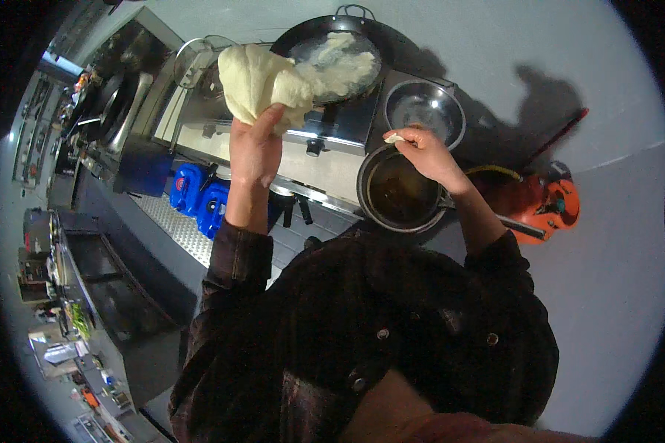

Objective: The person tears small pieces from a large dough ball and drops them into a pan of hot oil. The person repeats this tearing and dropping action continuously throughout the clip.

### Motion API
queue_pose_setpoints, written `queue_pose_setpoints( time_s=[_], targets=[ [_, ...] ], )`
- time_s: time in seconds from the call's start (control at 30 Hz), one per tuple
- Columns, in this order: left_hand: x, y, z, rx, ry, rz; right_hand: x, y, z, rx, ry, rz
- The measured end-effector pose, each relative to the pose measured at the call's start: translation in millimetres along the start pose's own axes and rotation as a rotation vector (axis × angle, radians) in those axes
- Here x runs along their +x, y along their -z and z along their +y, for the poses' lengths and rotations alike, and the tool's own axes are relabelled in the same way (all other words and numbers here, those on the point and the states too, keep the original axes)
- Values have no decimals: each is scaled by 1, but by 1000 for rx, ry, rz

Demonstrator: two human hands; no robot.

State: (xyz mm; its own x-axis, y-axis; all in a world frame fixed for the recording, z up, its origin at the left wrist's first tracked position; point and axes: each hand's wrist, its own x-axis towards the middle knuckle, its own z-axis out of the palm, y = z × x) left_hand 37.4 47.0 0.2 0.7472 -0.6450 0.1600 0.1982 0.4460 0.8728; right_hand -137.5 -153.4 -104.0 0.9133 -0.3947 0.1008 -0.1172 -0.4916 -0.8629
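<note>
My left hand holds up a large pale sheet of dough, which drapes over the fingers, its right edge overlapping the wok in view. Between the thumb and fingers of my right hand is a small pale piece, probably dough. That hand is over the near rim of a metal bowl and the far rim of a pot of dark liquid. Behind them, a large black wok on a stove holds cloudy liquid with pale pieces in it.
A glass lid leans at the stove's back left. The stove's front has a black knob. Blue plastic containers stand below the counter at left. An orange gas cylinder is at right, near the pot's handle.
</note>
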Motion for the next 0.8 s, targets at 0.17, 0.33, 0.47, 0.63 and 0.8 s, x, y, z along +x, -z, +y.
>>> queue_pose_setpoints(
  time_s=[0.17,0.33,0.47,0.63,0.8],
  targets=[
    [-15,24,10,8,-17,94,60,-1,-9,-39,193,96],
    [-36,48,23,40,-10,125,149,1,-8,-222,82,155],
    [-51,67,23,92,8,171,211,-10,19,-525,-52,186],
    [-61,87,16,72,85,167,272,-14,59,-535,-64,239],
    [-51,75,21,29,98,17,260,0,46,-209,-73,231]
  ],
)
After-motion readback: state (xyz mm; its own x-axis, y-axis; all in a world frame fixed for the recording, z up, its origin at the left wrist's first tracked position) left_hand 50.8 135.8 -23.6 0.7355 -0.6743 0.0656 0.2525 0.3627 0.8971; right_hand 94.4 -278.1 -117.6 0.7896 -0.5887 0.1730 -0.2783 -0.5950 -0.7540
